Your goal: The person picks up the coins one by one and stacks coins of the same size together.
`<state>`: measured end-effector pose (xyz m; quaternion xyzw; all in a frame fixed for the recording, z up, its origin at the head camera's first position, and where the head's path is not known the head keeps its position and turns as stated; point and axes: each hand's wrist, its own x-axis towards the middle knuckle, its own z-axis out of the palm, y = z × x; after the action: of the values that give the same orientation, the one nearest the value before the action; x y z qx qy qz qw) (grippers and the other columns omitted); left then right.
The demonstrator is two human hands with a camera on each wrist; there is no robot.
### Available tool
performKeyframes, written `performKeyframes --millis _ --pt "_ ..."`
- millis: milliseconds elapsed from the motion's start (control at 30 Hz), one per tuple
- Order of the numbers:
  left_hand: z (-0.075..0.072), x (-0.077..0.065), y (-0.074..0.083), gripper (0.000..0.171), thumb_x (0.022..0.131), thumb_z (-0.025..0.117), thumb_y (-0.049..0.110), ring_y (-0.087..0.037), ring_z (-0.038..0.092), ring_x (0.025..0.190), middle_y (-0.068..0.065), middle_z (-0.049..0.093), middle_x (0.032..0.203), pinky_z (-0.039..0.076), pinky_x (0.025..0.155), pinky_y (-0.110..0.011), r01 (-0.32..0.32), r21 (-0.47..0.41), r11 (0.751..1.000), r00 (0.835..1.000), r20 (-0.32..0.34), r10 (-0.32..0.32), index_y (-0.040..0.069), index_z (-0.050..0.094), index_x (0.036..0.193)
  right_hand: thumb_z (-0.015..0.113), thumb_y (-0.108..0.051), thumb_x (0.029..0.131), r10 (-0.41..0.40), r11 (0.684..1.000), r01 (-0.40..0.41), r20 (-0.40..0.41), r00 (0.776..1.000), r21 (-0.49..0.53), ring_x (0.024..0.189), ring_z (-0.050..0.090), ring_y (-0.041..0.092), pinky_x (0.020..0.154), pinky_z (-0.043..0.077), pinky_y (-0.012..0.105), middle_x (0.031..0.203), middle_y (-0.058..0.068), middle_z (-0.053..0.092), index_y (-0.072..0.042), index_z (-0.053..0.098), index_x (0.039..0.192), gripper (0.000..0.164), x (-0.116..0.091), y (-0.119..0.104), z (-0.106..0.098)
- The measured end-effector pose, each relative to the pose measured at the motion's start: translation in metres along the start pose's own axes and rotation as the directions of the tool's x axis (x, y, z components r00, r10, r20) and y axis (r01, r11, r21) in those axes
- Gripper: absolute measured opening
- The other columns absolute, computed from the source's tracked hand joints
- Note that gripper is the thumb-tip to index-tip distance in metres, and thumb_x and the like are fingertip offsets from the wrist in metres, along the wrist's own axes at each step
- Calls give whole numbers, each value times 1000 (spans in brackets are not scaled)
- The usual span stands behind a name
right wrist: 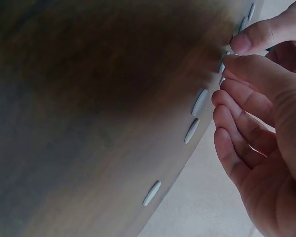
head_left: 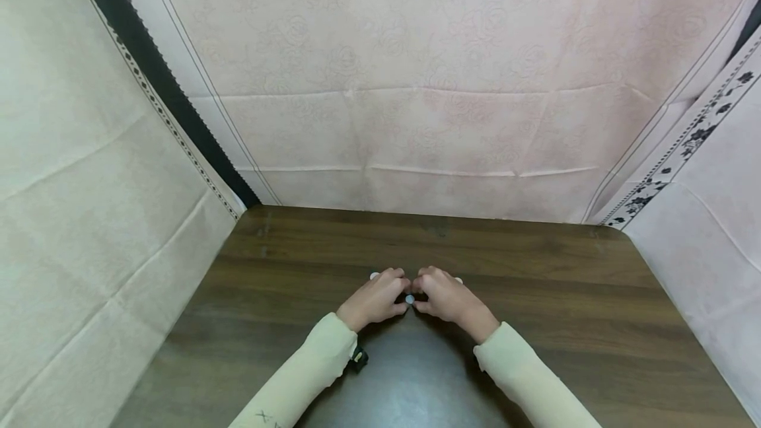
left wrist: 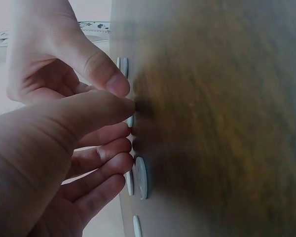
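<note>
Both hands meet at the middle of the wooden table, fingertips down on its surface. My left hand [head_left: 377, 297] faces my right hand [head_left: 447, 296], with a small pale flat disc [head_left: 409, 299] between the two thumbs and fingers. In the left wrist view the left thumb [left wrist: 101, 112] reaches the surface, its fingers loosely bent and spread beside a larger pale disc [left wrist: 142, 178]. The right fingers [right wrist: 237, 140] hang loosely bent in the right wrist view, close to a pale disc [right wrist: 200, 102]. Neither hand visibly grips anything.
More pale discs lie flat around the hands: one beyond the left knuckles [head_left: 374, 275], one beyond the right [head_left: 458, 280], another farther off [right wrist: 152, 193]. The brown table [head_left: 535, 362] is bordered by hanging pale cloths [head_left: 446, 117]. A black device [head_left: 359, 358] sits at the left wrist.
</note>
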<state>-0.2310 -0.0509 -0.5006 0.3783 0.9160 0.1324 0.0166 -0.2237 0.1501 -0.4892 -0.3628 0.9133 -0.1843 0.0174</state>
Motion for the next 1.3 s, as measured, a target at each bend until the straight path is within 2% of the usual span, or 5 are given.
performKeyframes --millis 200,400,700,1033,1300 --pt "2 1 2 7 97 77 18 -12 59 90 -1 68 101 51 77 -21 -2 -5 1000 1000 -9 2 13 79 102 80 -8 93 -9 1000 9 -11 1000 24 71 42 5 64 44 20 79 1 62 -13 78 85 9 -1 -1 3" --pt "1 1 5 2 97 78 15 -11 58 87 0 68 96 49 76 -21 -13 -20 1000 1000 -14 13 14 79 95 79 -6 93 -11 1000 11 -13 1000 25 71 43 5 63 44 20 75 -1 59 -14 76 80 16 -1 -2 4" --pt "1 -3 12 8 96 79 14 -12 55 85 -1 66 94 47 74 -21 -24 -46 999 1000 -10 23 14 75 88 79 -4 92 -36 999 36 6 999 29 72 44 5 65 44 22 75 -2 60 -13 76 78 17 -6 -4 4" --pt "0 -12 23 8 94 80 15 -8 52 78 0 66 90 45 68 -18 -77 24 997 996 -41 78 16 77 87 80 -5 91 -25 1000 24 25 999 12 70 43 6 63 41 21 73 -1 58 -17 72 70 25 -14 -12 5" --pt "2 -23 33 11 94 80 15 -10 50 77 1 61 87 44 69 -22 -50 32 998 998 -43 51 15 75 84 80 -3 89 -43 999 43 5 999 9 65 43 3 58 41 19 74 1 60 -16 73 70 24 -22 -23 8"
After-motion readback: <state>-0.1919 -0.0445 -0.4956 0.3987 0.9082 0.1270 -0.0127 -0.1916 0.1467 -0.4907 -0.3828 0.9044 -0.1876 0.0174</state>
